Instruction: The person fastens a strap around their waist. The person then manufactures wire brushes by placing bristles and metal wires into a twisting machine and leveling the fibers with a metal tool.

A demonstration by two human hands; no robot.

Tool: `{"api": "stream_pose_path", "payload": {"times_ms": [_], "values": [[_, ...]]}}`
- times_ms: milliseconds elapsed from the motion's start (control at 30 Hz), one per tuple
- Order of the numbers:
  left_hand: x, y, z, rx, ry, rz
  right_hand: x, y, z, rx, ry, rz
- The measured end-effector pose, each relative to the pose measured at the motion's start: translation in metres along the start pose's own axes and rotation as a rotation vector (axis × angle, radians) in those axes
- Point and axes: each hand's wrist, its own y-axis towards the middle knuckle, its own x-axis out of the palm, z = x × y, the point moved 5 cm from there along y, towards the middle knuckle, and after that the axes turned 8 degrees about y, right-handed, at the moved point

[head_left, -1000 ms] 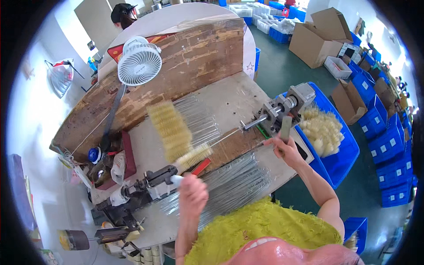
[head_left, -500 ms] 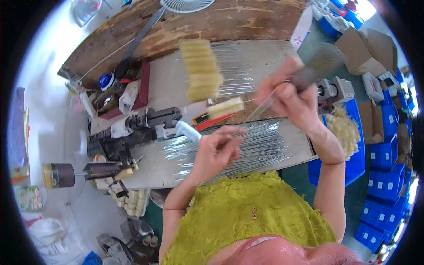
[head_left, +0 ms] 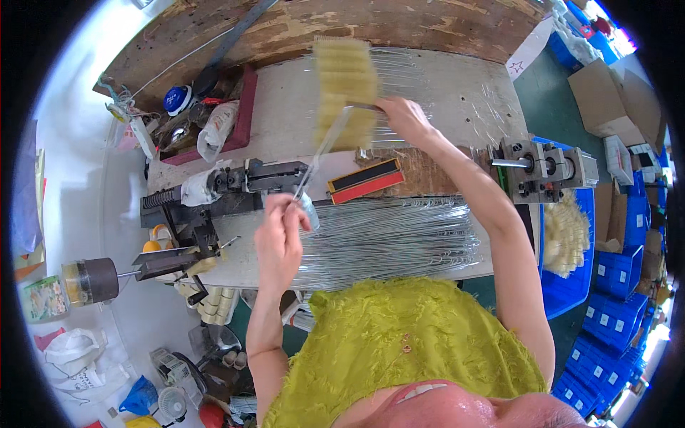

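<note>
Near the clamp of a black bench machine [head_left: 275,175], my left hand [head_left: 280,232] is closed, pinching the lower end of a thin metal wire [head_left: 325,146] smeared by motion. The wire slants up toward my right hand [head_left: 405,120], which reaches across the bench with its fingers pinched beside a stack of pale yellow bristle brushes [head_left: 346,71]. A short dark piece [head_left: 362,107] shows at its fingertips, too blurred to name. Below lies a wide bundle of steel wires [head_left: 389,239]. A black-and-red block [head_left: 366,181] rests between wires and brushes.
A dark red tray [head_left: 246,118] of small items is at the back left. On the right stand a metal clamp fixture [head_left: 546,171] and a blue bin [head_left: 571,292] with yellow bristle pieces [head_left: 567,239]. A wooden board [head_left: 428,25] edges the bench's back.
My right hand has moved left and away from me, to the brush stack. My left hand has shifted left toward the machine. A pale brush no longer lies over the black-and-red block.
</note>
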Motion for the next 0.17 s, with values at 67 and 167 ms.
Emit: {"api": "stream_pose_path", "payload": {"times_ms": [67, 167], "values": [[0.02, 0.025, 0.019, 0.176, 0.193, 0.009, 0.003, 0.006, -0.005, -0.014, 0.021, 0.0], [0.07, 0.068, 0.063, 0.607, 0.524, 0.014, -0.006, 0.005, -0.004, -0.13, 0.082, 0.131]]}}
